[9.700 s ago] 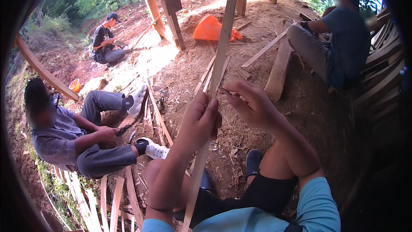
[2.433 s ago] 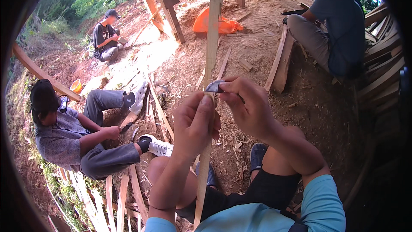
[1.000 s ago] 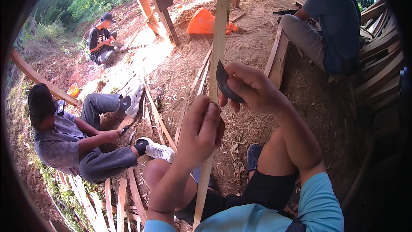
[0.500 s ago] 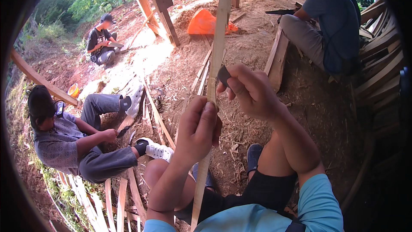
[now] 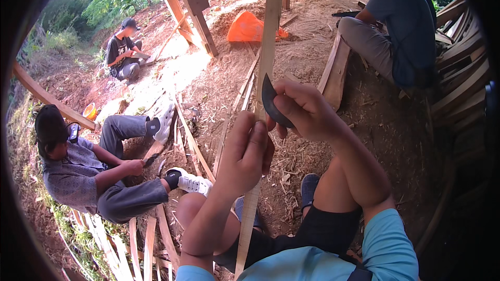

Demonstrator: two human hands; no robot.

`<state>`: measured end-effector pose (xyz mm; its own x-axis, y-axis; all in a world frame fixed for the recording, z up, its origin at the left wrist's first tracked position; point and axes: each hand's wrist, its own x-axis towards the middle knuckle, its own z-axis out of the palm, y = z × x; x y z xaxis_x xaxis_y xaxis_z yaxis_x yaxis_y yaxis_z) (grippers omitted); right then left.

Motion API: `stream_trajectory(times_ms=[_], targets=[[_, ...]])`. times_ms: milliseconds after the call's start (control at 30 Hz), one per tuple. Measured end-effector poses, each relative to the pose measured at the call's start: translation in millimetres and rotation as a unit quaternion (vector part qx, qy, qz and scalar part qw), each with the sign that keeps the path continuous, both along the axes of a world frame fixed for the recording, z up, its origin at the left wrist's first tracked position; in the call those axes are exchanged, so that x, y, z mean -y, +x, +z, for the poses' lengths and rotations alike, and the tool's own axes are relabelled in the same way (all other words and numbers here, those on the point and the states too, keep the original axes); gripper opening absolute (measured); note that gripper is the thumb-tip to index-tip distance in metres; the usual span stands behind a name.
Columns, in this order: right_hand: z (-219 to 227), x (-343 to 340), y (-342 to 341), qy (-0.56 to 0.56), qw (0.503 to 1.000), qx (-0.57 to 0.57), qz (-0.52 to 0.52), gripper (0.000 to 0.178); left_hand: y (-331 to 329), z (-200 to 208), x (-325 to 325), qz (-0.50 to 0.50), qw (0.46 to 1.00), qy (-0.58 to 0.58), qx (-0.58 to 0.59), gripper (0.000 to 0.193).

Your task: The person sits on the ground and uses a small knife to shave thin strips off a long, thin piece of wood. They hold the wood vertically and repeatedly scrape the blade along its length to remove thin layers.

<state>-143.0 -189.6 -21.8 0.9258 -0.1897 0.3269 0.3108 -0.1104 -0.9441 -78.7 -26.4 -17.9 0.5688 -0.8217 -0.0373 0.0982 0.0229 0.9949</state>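
Observation:
A long, pale wooden strip (image 5: 270, 31) rises steeply between my knees and past the top of the picture. My left hand (image 5: 242, 153) is wrapped round it at mid-height, thumb lying along its face. Just above, my right hand (image 5: 307, 110) pinches a thin, dark grey curved piece (image 5: 272, 103) with a pointed upper end; whether it is a blade or a bent abrasive sheet I cannot tell. Its outer curve lies against or very close to the right edge of the strip.
At left sits a person (image 5: 73, 177) holding a dark-bladed tool; another person (image 5: 124, 52) sits farther back. A third person (image 5: 401, 31) sits at right beside a thick plank (image 5: 336, 73) and stacked boards (image 5: 463, 83). Narrow slats (image 5: 148, 244) lie lower left. An orange sheet (image 5: 247, 27) lies ahead.
My right hand has moved slightly down and turned, so more of the dark curved piece shows, now beside the strip's edge. My left hand keeps its grip on the strip.

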Motion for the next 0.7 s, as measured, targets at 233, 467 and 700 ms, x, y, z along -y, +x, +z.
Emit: stream_trajectory(times_ms=[233,467,700], targets=[[-8.6,-6.5,1.5,-0.059,0.991,0.001,-0.118,0.031,1.0,-5.4,-0.8,0.062,0.994,0.030,0.082,0.013],[-8.7,-9.5,3.5,-0.059,0.985,-0.076,-0.145,0.029,-5.3,-7.6,0.9,0.082,0.981,0.060,0.166,0.013],[-19.4,0.9,1.9,-0.206,0.946,-0.110,-0.226,0.029,33.8,9.5,-15.7,0.037,0.989,-0.054,-0.135,0.026]])
